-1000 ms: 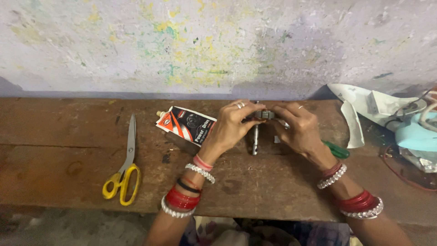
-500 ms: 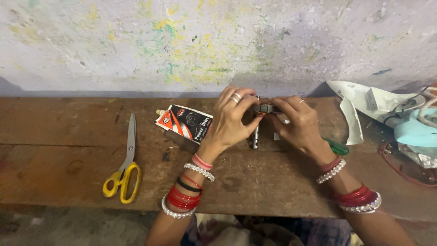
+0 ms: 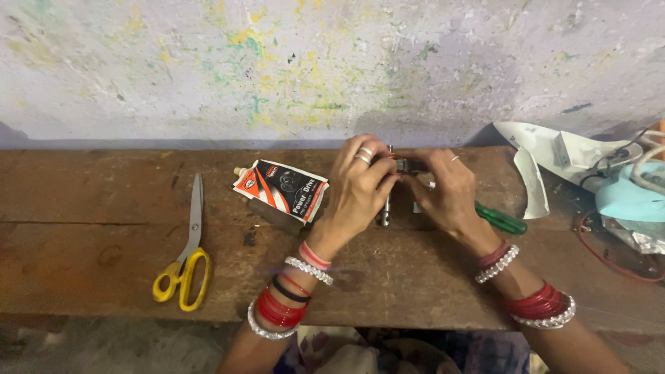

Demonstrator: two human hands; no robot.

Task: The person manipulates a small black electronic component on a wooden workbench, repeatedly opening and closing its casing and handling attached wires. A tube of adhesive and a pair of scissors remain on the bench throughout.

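Head view showed the left hand (image 3: 357, 183) and right hand (image 3: 447, 190) both pinching a small dark metal part (image 3: 409, 165) (details hidden), assembly seemingly unfinished, yellow-handled scissors (image 3: 183, 260) lying untouched well left of it.

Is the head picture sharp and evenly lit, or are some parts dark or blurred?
Head view: soft, even light and no glare; both hands, left and right, look sharp; the small dark part they grip is shadowed; the scissors are clear; the bench bends slightly toward the edges.

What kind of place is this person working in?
Probably a small home or roadside repair bench: a worn wooden bench against a stained, paint-flecked wall, with yellow-handled scissors, a green-handled screwdriver and loose wires.
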